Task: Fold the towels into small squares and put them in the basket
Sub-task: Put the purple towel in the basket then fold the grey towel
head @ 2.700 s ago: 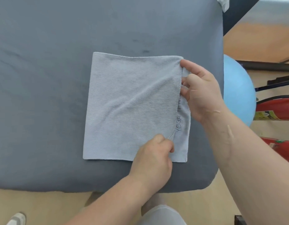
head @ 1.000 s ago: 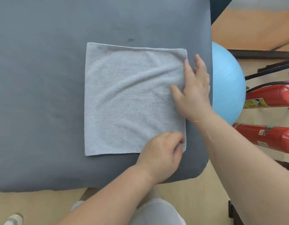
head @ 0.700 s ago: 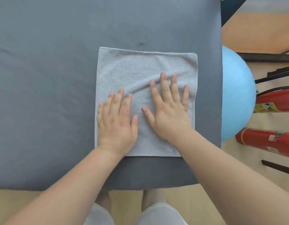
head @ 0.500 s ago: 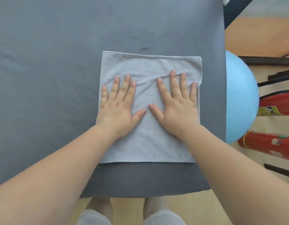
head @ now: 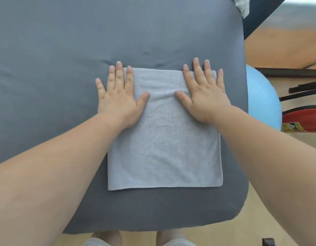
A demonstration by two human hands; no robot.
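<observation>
1. The grey towel (head: 164, 139) lies flat on the dark grey padded surface (head: 65, 50), near its right end and close to the near edge. It forms a roughly square shape with a stitched hem along its near and right sides.
2. From above it is hard to tell how many layers it has. It looks folded at least once, but that is a judgement.
3. The left hand (head: 118, 98) lies palm down with straight, spread fingers on the far left corner of the towel. Its outer fingers reach past the cloth onto the padding, and it grips nothing.
4. The right hand (head: 205, 96) lies the same way on the far right corner. It is flat and open, with its fingertips just over the far edge, and it only presses the cloth.
5. A small ridge of cloth runs between the two thumbs, so the step in hand appears to be smoothing the towel.
6. As a judgement, the fold is partly done: the square is large, so one or two more folds seem due before it counts as small.
7. No basket is in view, so no towel can be counted as put away and that part is left to do. A pale crumpled cloth (head: 242, 4) at the far right corner may be another towel.
8. A blue ball (head: 261, 98) and a red cylinder (head: 302, 119) lie on the floor to the right, apart from the work.
</observation>
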